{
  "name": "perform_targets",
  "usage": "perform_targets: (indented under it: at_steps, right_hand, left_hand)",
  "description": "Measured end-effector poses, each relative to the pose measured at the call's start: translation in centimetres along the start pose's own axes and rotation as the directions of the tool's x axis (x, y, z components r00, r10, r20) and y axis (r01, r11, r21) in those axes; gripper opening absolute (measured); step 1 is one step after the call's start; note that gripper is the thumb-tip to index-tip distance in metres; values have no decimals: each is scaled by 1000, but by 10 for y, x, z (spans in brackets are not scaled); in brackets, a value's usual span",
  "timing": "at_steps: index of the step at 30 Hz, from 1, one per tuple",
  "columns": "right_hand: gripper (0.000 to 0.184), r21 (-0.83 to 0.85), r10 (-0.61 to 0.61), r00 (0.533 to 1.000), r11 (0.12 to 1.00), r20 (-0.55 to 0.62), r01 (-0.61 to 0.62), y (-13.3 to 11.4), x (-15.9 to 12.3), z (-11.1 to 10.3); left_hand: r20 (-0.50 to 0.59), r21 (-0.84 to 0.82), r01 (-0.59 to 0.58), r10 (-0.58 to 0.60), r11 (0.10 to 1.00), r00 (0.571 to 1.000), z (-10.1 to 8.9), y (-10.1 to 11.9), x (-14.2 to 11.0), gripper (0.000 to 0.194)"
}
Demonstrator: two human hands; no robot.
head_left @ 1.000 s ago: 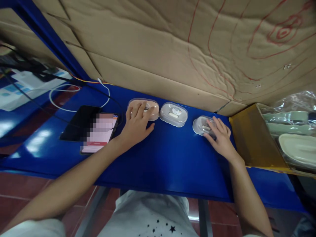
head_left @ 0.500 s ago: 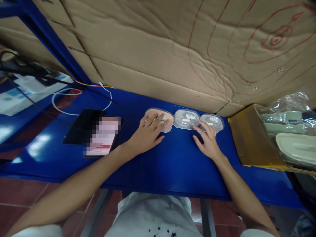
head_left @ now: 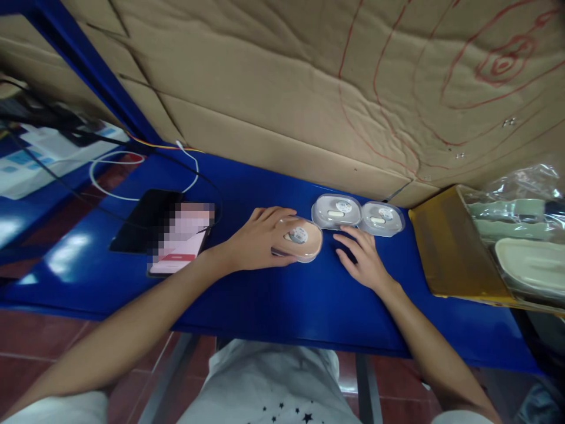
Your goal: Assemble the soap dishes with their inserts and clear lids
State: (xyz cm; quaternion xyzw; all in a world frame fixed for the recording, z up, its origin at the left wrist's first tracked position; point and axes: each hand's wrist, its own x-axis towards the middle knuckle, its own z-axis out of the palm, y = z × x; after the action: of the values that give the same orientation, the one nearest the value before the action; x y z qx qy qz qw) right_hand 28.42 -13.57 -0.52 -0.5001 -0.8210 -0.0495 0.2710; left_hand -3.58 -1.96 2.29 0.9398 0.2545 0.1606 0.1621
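My left hand [head_left: 260, 238] grips a pink oval box with a clear lid [head_left: 304, 241], its thumb on the near side and its fingers along the far side. A round white sticker shows on that lid. Just to the right my right hand [head_left: 362, 259] is open, fingers spread, holding nothing. Its fingertips are near the front edge of a whitish clear-lidded box [head_left: 326, 213]; whether they touch it I cannot tell. Beside that box, on its right, sits a second whitish clear-lidded box [head_left: 384, 227]. Both have a round sticker and a small pale tab on the lid.
A lit phone [head_left: 185, 241] lies at the left of the blue table [head_left: 282, 312], next to a black flat object [head_left: 136, 221] and a white cable [head_left: 103, 191]. On the right stands a cardboard carton [head_left: 454, 253] with pale green and cream plastic pieces. A cardboard wall [head_left: 265, 100] closes the back.
The row of boxes has shifted, the rightmost pushed against the middle one. My left hand has taken hold of the pink box and drawn it nearer. My right hand has moved left, off the right box.
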Motion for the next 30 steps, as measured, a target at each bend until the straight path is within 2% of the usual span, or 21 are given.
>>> perform_targets:
  at_steps: [3,5,8,10,14,18,24,26,28,30]
  right_hand:
    - [54,46,-36,999,998,37,34,-13,2,-5]
    - [59,70,-56,997,996,50,53,-22,3,-10]
    - [57,96,-105,989,991,100,96,-36,5,-15]
    - [52,99,-137,972,988,189,120,-45,7,-15]
    - [52,72,-168,922,986,350,152,-57,9,-8]
    - [47,76,-178,921,984,346,161,-60,9,-1]
    - [46,55,-165,930,986,328,156,-59,9,-2]
    - [40,62,-171,932,985,319,160,-59,10,-2]
    - [37,71,-176,932,984,316,162,-60,11,-3]
    - [36,77,-177,935,984,307,161,-60,12,-3]
  left_hand:
    - [9,-143,51,-50,988,999,-2,2,1,76]
    - [-60,-179,106,-119,978,991,-1,1,2,75]
    - [-208,-119,244,-264,963,942,3,-6,5,69]
    - [-266,-47,342,-342,938,901,7,-12,6,65]
    - [-251,66,434,-406,899,879,12,-18,5,62]
    - [-246,106,457,-422,883,872,14,-17,3,60]
    - [-163,77,420,-404,904,900,16,-20,3,64]
    - [-185,55,373,-357,926,915,14,-17,3,58]
    - [-214,35,229,-216,973,953,12,-9,2,50]
    - [-166,3,-12,12,1000,986,10,3,0,47]
